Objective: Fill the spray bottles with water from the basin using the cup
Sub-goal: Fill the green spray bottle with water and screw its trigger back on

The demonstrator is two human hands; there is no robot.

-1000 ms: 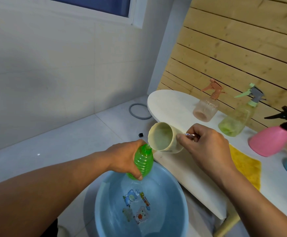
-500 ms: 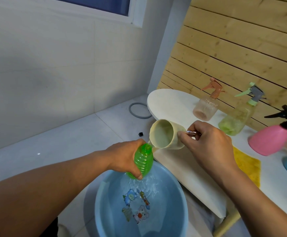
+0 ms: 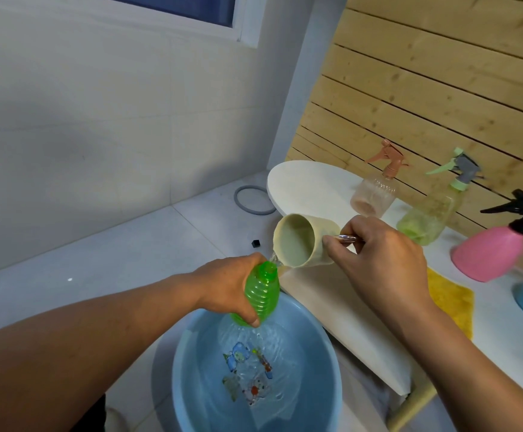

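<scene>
Head view is showing the left hand (image 3: 229,283) wrapping its fingers round a ribbed green bottle (image 3: 261,294), holding it tilted over the blue basin (image 3: 191,385) of rippling water on the floor. Right hand (image 3: 378,260) is pinching the metal handle of the beige cup (image 3: 300,243), tipping it so water is running into the bottle's open neck, beside the white table (image 3: 313,188).

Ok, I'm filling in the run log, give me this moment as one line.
step: pouring | left hand: holds green bottle over basin | right hand: tips cup | water: entering bottle
</scene>
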